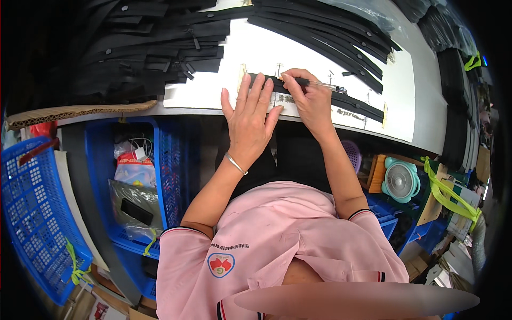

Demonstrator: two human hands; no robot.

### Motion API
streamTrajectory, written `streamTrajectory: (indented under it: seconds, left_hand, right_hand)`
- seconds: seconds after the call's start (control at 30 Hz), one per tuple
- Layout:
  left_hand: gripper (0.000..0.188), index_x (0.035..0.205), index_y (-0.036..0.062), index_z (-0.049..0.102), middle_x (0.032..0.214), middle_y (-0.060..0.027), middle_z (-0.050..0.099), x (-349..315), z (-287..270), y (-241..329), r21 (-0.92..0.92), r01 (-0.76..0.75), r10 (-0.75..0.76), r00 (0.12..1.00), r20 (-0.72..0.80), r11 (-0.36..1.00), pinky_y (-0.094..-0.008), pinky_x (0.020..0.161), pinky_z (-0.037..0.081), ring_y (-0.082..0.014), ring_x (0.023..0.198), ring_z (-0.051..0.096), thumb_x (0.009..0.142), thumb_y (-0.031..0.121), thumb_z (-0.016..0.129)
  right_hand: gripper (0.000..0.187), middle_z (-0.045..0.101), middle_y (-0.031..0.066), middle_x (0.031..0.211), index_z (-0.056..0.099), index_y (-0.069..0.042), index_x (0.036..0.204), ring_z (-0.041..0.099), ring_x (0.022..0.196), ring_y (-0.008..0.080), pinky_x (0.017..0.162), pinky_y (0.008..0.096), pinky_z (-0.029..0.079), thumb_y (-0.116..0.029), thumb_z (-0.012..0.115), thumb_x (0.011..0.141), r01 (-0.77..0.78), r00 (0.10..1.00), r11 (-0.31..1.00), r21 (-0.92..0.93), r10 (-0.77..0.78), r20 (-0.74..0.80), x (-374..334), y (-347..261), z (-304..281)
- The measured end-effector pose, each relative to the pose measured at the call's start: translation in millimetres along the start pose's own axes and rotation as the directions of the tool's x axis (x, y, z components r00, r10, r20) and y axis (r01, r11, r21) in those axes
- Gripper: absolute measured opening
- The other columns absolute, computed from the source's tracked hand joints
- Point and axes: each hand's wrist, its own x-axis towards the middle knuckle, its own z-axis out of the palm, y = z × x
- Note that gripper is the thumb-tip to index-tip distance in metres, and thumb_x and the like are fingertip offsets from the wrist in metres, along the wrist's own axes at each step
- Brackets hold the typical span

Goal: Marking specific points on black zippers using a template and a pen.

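Observation:
A long black fabric strip point(358, 106) lies along the near edge of a white board point(402, 120) that carries small printed marks. My left hand point(249, 114) lies flat over the strip's left part, its fingers stretched out and holding nothing. Just right of it, my right hand point(313, 106) grips a pen point(326, 86) with a clear barrel. The pen slants, its tip end by my fingertips over the strip; the exact tip is hidden. Farther back on the board rest several more black strips point(320, 40), some with small round pieces on them.
Black strips in a big pile point(133, 53) cover the table's left side, by a cardboard edge point(80, 113). Below stand a blue crate point(160, 176) holding bags and a phone point(137, 212), another blue basket point(37, 213), and a turquoise fan point(401, 180) at right.

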Motion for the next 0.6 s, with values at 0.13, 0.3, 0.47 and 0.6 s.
streamTrajectory:
  seconds: [0.13, 0.3, 0.47, 0.6]
  left_hand:
    - [0.058, 0.146, 0.0112, 0.057, 0.153, -0.0069, 0.053, 0.0, 0.2, -0.4, 0.028, -0.019, 0.019, 1.000, -0.012, 0.999, -0.0581, 0.121, 0.012, -0.0276, 0.148, 0.041, 0.093, 0.031, 0.073]
    - [0.058, 0.144, 0.0097, 0.058, 0.152, -0.0073, 0.053, 0.6, 1.0, -0.8, 0.060, -0.036, 0.036, 0.999, -0.013, 0.998, -0.0601, 0.120, 0.014, -0.0280, 0.147, 0.042, 0.093, 0.033, 0.072]
    - [0.058, 0.145, 0.0101, 0.058, 0.152, -0.0074, 0.053, 0.4, 1.7, -0.7, 0.065, -0.027, 0.028, 1.000, -0.006, 0.998, -0.0594, 0.121, 0.012, -0.0278, 0.147, 0.041, 0.094, 0.032, 0.072]
    - [0.057, 0.145, 0.0103, 0.058, 0.152, -0.0076, 0.054, 0.5, 1.5, 0.2, 0.060, -0.031, 0.031, 1.000, 0.005, 0.998, -0.0589, 0.121, 0.011, -0.0279, 0.147, 0.041, 0.094, 0.032, 0.072]
  right_hand:
    - [0.016, 0.076, 0.0083, 0.099, 0.073, 0.003, 0.103, 0.068, 0.074, 0.0119, 0.064, 0.0267, 0.052, -0.012, 0.071, 0.097, 0.010, 1.000, 1.000, -0.027, -0.009, 0.020, 0.5, -1.5, -0.1]
    - [0.016, 0.076, 0.0079, 0.095, 0.073, 0.005, 0.095, 0.068, 0.068, 0.0123, 0.060, 0.0268, 0.051, -0.011, 0.070, 0.097, 0.018, 1.000, 0.999, 0.032, -0.017, -0.016, -0.2, 3.5, 0.1]
    - [0.020, 0.076, 0.0065, 0.089, 0.072, 0.007, 0.086, 0.066, 0.060, 0.0126, 0.055, 0.0272, 0.049, -0.011, 0.071, 0.096, 0.121, 0.991, 0.991, 0.063, -0.124, 0.047, -2.2, 3.2, -4.9]
    - [0.018, 0.076, 0.0071, 0.088, 0.073, 0.007, 0.090, 0.066, 0.064, 0.0106, 0.058, 0.0253, 0.049, -0.010, 0.070, 0.096, 0.096, 0.990, 0.995, 0.011, -0.096, 0.103, -3.1, 2.0, -6.4]
